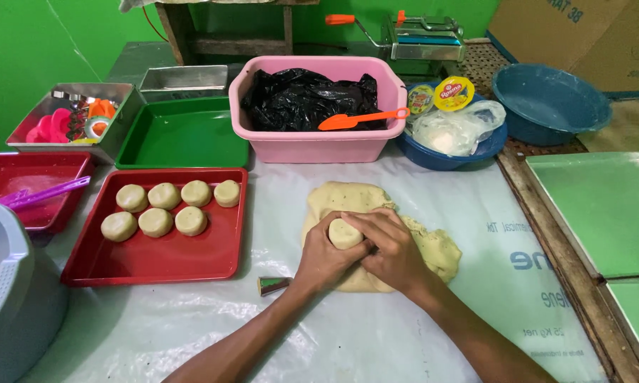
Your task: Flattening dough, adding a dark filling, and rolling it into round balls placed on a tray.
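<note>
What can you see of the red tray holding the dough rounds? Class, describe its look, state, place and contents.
The red tray is square, shallow and glossy, plastic by its look, with a raised rim and rounded corners. It lies flat on the clear plastic sheet, left of the big dough slab. Seven pale dough rounds sit in its far half in two rows, four behind and three in front; the near half is bare. A green tray lies just behind it. No hand touches it.
</note>
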